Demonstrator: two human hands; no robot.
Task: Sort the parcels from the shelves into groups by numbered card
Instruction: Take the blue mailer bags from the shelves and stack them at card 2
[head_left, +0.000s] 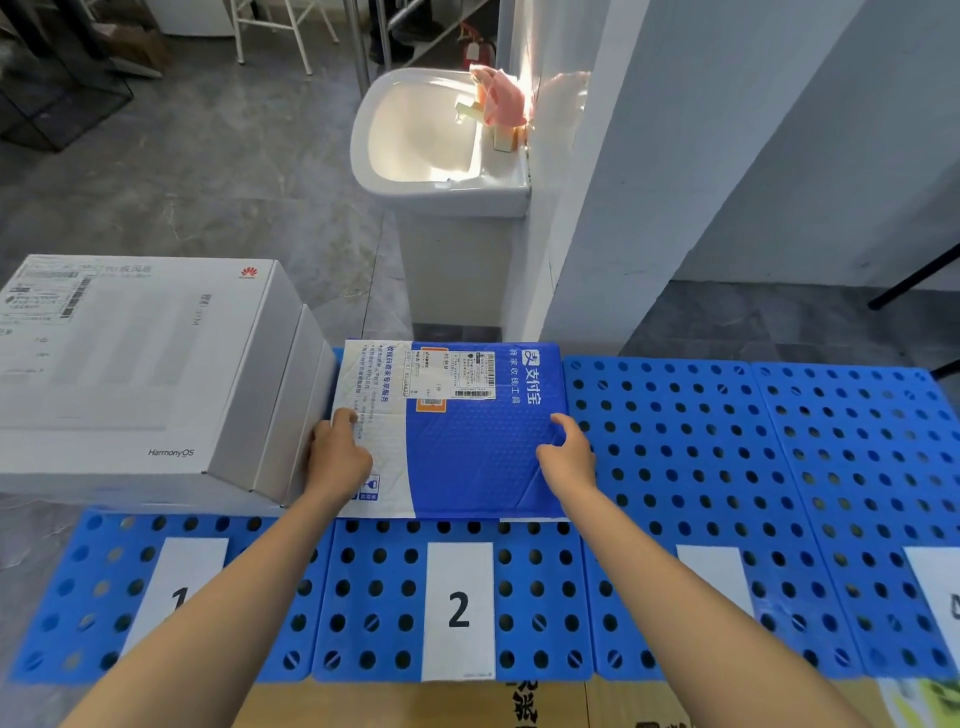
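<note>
A: Mailer (457, 431) where?
B: Flat on the blue pallet (727, 441), in the column past card 2 (459, 608), long axis running away from the person

A: Hands?
B: Left hand (337, 457) fingers pressed on its white left part, right hand (566, 457) curled at the right edge. Both touching, real grip or just resting, can't tell

A: Room?
B: White box (150, 364) tight on the left, behind card 1 (179, 592). Bare pallet to the right, so that side's free

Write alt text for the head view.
Both hands, left hand and right hand, rest on a blue and white mailer lying on the blue perforated panels behind card 2; a white box sits behind card 1.
</note>
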